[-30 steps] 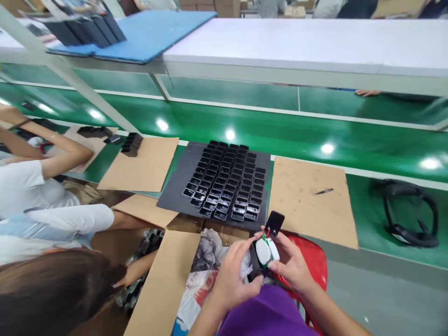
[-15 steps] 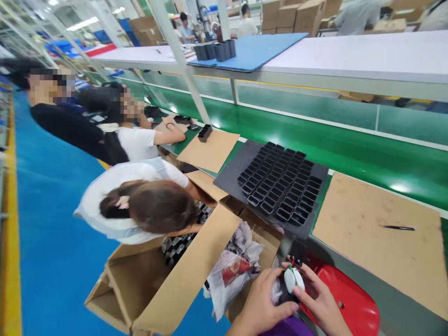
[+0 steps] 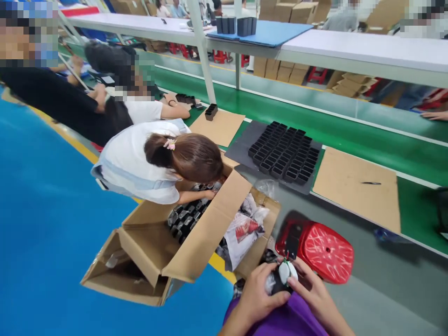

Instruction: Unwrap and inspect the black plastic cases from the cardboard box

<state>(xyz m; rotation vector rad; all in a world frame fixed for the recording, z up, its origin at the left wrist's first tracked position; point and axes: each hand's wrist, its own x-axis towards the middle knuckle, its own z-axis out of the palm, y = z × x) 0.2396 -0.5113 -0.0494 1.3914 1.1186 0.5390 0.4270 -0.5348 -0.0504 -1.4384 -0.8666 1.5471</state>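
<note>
Low at the front, against purple cloth, I hold a small black device [image 3: 279, 283] with a white round part [image 3: 286, 270] on it. Thin red and green wires rise from the white part near a black flat rectangular piece [image 3: 294, 240]; whether they join cannot be made out. My left hand [image 3: 259, 290] wraps the device from the left, with clear plastic by its fingers. My right hand [image 3: 310, 285] grips it from the right, thumb on the white part.
A red stool [image 3: 329, 252] stands just beyond my hands. An open carton [image 3: 210, 228] holds many black parts; a person leans into it. Black open cases [image 3: 283, 151] stand in rows on the bench. Tweezers [image 3: 371, 183] lie on a cardboard sheet [image 3: 357, 200].
The view has turned, showing more of the stool and carton. The nearby person's head is further over the carton. Both my hands keep their hold on the device.
</note>
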